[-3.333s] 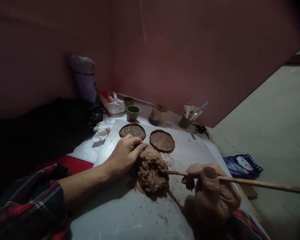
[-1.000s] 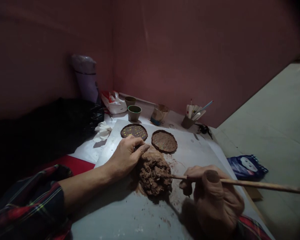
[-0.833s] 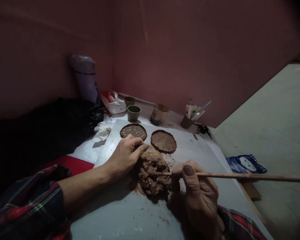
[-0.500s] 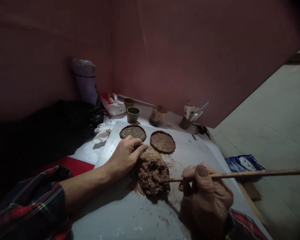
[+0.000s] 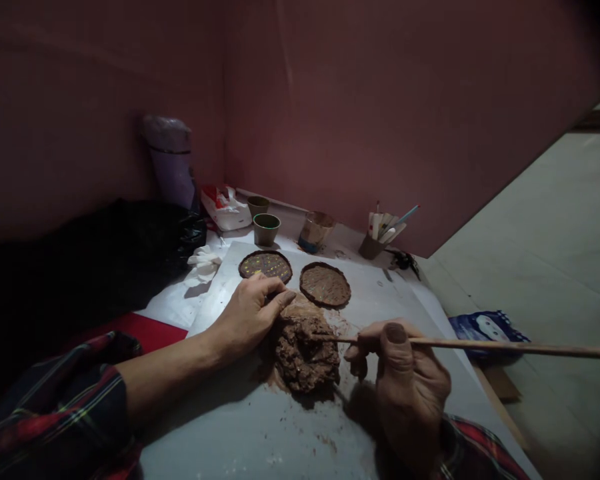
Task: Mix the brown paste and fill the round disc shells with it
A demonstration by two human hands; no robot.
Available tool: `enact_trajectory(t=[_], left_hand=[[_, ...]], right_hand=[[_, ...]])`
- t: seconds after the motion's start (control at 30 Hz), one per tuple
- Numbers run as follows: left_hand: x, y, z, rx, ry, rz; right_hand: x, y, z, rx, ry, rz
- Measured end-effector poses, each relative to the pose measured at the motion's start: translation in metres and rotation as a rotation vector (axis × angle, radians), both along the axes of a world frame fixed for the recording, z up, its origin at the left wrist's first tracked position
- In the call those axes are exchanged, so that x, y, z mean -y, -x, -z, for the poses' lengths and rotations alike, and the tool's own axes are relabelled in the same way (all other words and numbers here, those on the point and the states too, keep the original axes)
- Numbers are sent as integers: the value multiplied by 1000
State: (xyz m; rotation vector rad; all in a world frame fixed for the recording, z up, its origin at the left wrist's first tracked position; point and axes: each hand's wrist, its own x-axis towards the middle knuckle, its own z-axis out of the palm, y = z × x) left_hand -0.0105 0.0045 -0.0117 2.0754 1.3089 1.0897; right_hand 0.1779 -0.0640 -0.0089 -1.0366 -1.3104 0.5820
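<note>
A rough brown clay-like mass (image 5: 306,363) lies on the pale sheet (image 5: 220,413), with smears and crumbs around it. My right hand (image 5: 405,373) pinches a long thin wooden stick (image 5: 470,344), whose left tip touches the top of the mass. My left hand (image 5: 260,307) rests at the mass's upper left edge, fingers curled and thumb pointing right; what its fingertips hold, if anything, is hidden. Just beyond it lies a round dark disc with yellow spots (image 5: 266,265). To the right of that is a plain brown rimmed disc (image 5: 325,285).
At the back stand two small cups (image 5: 267,230), a stained glass (image 5: 316,232) and a pot of pens and tools (image 5: 373,245). A white glove (image 5: 204,263) and black plastic (image 5: 105,253) are on the left. A blue packet (image 5: 485,328) lies at the right.
My right hand has moved a little left and up, and the stick's tip has shifted from the mass's right side to its upper part. My left hand is nearly unmoved.
</note>
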Motion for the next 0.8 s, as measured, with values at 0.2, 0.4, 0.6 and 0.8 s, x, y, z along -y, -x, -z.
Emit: enact_trajectory(t=[0.2,0.4,0.6,0.8], left_hand=[[0,0,0,-6,-5,-7],[1,0,-2,0,-1,-2],[0,-1,-2,-17,4,-4],[-1,0,0,-21,9,-5]], right_hand=[[6,6,-4,43,71,-27],[3,0,-8,-176,0,42],[-2,-2,-7,-165,11,79],[6,5,-5,-5,-27,106]])
